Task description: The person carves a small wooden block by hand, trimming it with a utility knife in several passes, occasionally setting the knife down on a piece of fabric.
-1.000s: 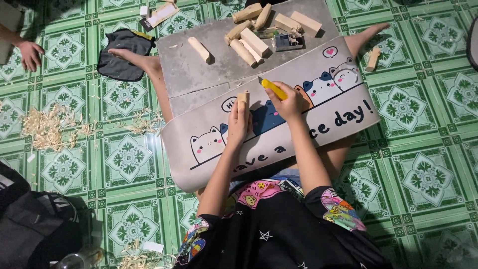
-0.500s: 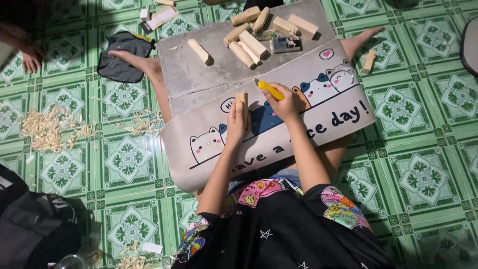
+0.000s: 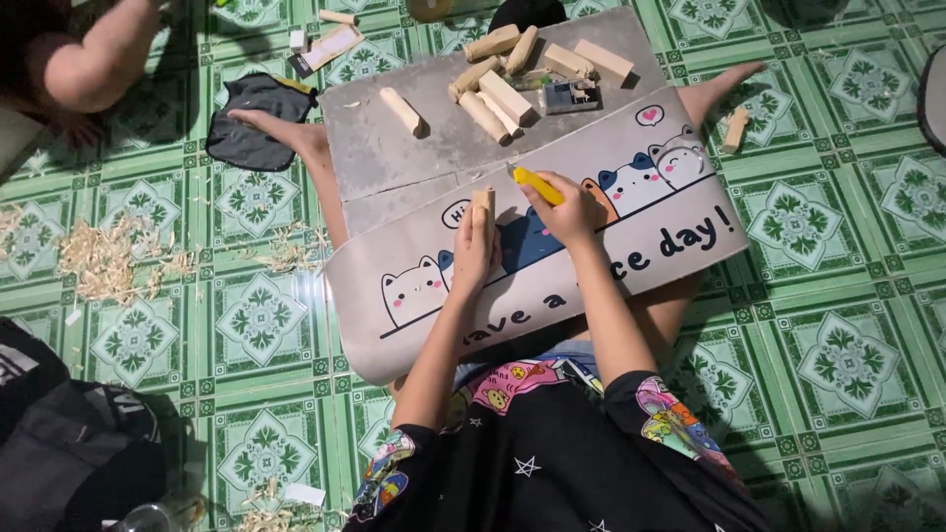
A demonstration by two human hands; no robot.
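Carving wood at mid-frame
Left hand (image 3: 471, 258) clamped a wooden block (image 3: 483, 209); right hand (image 3: 570, 209) gripped a yellow knife (image 3: 537, 184), which might slip toward fingers.

Wearer's garment: black top (image 3: 552, 473) printed with small white stars; short sleeves (both arms) bore bright, multicoloured cartoon patches.
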